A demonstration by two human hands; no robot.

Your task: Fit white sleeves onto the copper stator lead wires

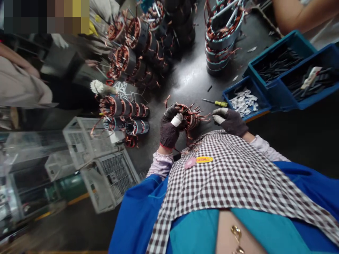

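A motor stator (pixel 191 119) with copper windings and loose wire ends rests on the dark table just in front of me. My left hand (pixel 171 126), in a dark knit glove with white tape on one finger, is wrapped round the stator's left side. My right hand (pixel 230 120), gloved the same way with pale fingertips, is closed at the stator's right edge, pinching something thin that I cannot make out. A yellow-handled screwdriver (pixel 215 103) lies on the table just beyond my right hand.
Several wound stators (pixel 124 110) lie stacked at left and more (pixel 148 38) at the back. A tall stack (pixel 222 33) stands further back. Blue bins (pixel 280 76) with small parts sit at right. White wire crates (pixel 103 165) stand at lower left. Other people's arms show at the top corners.
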